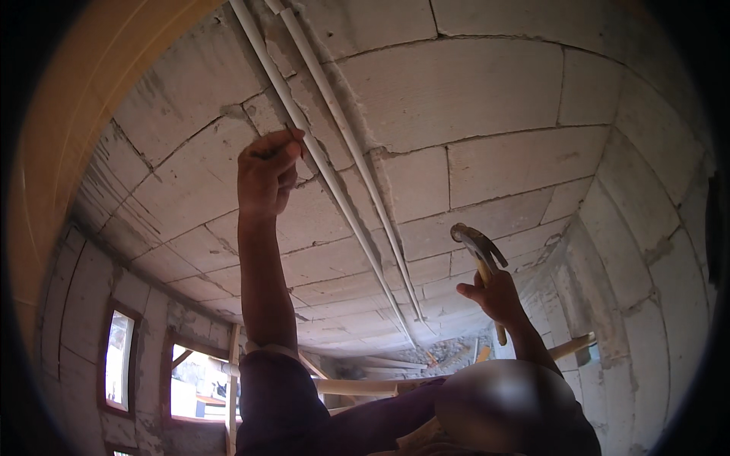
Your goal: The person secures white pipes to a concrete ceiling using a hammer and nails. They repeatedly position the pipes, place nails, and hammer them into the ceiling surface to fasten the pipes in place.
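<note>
My left hand (pixel 266 173) is raised against the block wall (pixel 471 91), its fingers closed in a pinch beside a white pipe (pixel 344 199). Something thin and dark shows at the fingertips, too small to name for certain. A second white pipe (pixel 357 152) runs alongside the first, both set in a rough groove cut in the blocks. Lower and to the right, my right hand (pixel 498 295) grips a claw hammer (pixel 480 247) by its light handle. The hammer's metal head points up and stands apart from the pipes and my left hand.
A tan, curved-looking surface (pixel 84 99) fills the upper left edge. Window openings (pixel 120 359) and a wooden post (pixel 233 380) are at the lower left. A round pole (pixel 357 387) crosses behind my body, and rubble (pixel 456 357) lies beyond it.
</note>
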Demonstrator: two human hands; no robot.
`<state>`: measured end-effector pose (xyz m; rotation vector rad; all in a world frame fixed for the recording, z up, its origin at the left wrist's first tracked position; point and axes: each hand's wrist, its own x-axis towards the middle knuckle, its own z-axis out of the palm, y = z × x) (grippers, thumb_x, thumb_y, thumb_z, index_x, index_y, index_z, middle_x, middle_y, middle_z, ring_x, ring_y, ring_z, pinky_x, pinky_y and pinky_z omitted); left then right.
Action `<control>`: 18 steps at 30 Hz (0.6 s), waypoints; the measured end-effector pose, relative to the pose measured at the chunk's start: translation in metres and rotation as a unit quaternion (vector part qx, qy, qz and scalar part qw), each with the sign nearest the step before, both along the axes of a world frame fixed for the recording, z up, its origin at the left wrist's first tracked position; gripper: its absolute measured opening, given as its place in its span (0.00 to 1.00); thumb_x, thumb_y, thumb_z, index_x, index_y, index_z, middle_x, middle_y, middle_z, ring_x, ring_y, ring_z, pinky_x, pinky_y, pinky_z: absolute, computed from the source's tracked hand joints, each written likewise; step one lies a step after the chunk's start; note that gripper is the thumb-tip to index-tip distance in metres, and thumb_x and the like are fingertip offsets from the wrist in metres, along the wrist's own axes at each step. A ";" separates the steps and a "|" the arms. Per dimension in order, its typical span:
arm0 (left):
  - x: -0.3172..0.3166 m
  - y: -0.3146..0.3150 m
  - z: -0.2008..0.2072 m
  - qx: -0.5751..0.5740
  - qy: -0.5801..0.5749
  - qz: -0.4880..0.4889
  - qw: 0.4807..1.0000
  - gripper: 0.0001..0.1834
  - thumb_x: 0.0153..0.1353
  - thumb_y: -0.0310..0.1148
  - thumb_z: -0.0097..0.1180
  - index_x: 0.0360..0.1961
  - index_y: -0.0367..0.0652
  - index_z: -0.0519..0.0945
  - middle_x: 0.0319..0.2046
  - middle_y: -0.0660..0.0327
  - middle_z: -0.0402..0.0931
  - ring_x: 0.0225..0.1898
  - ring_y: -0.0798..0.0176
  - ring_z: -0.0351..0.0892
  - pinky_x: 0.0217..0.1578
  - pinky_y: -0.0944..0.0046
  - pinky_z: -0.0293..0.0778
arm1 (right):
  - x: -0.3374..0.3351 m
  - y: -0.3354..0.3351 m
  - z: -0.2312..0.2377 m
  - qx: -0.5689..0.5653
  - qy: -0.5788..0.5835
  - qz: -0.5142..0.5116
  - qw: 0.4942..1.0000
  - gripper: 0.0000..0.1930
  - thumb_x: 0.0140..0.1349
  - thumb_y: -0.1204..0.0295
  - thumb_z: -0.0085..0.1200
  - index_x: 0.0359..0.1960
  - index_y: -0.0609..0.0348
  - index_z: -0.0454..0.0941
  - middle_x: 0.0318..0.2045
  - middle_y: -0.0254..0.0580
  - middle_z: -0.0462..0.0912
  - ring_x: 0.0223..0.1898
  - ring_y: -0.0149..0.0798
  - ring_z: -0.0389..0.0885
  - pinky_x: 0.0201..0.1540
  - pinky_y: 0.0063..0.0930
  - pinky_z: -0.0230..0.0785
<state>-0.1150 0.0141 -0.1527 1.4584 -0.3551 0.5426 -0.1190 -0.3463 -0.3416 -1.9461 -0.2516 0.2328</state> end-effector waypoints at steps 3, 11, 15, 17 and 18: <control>0.026 -0.017 0.049 0.049 -0.061 0.055 0.995 0.10 0.58 0.25 0.61 0.41 0.32 0.80 0.24 0.62 0.77 0.12 0.83 0.56 0.11 0.79 0.49 | -0.009 -0.025 -0.027 -0.022 0.002 -0.021 1.000 0.19 0.48 0.66 0.70 0.17 0.56 0.68 0.13 0.32 0.70 0.17 0.28 0.67 0.22 0.28 0.62; 0.055 -0.019 0.122 0.167 -0.107 0.232 0.952 0.08 0.52 0.28 0.67 0.32 0.36 0.85 0.21 0.67 0.78 0.13 0.82 0.58 0.12 0.79 0.50 | -0.042 -0.073 -0.081 -0.076 0.059 -0.087 0.992 0.19 0.46 0.65 0.70 0.18 0.58 0.68 0.14 0.36 0.72 0.18 0.32 0.69 0.25 0.31 0.64; 0.073 -0.013 0.130 0.218 -0.173 0.227 0.933 0.09 0.52 0.27 0.65 0.35 0.35 0.84 0.24 0.65 0.80 0.16 0.79 0.66 0.16 0.75 0.62 | -0.055 -0.085 -0.102 -0.098 0.072 -0.094 0.988 0.18 0.46 0.64 0.70 0.18 0.59 0.69 0.15 0.38 0.73 0.18 0.34 0.71 0.27 0.31 0.66; 0.084 -0.013 0.129 0.273 -0.181 0.267 0.906 0.09 0.53 0.28 0.65 0.36 0.37 0.84 0.25 0.64 0.81 0.17 0.79 0.67 0.18 0.74 0.65 | -0.059 -0.085 -0.103 -0.092 0.060 -0.094 0.989 0.18 0.47 0.65 0.69 0.18 0.60 0.70 0.14 0.40 0.73 0.18 0.35 0.70 0.25 0.32 0.65; 0.089 -0.014 0.128 0.299 -0.184 0.287 0.891 0.09 0.53 0.28 0.64 0.37 0.38 0.84 0.26 0.64 0.82 0.18 0.79 0.68 0.19 0.74 0.66 | -0.060 -0.085 -0.103 -0.090 0.054 -0.094 0.990 0.19 0.47 0.65 0.69 0.19 0.61 0.70 0.14 0.40 0.72 0.17 0.35 0.70 0.25 0.33 0.65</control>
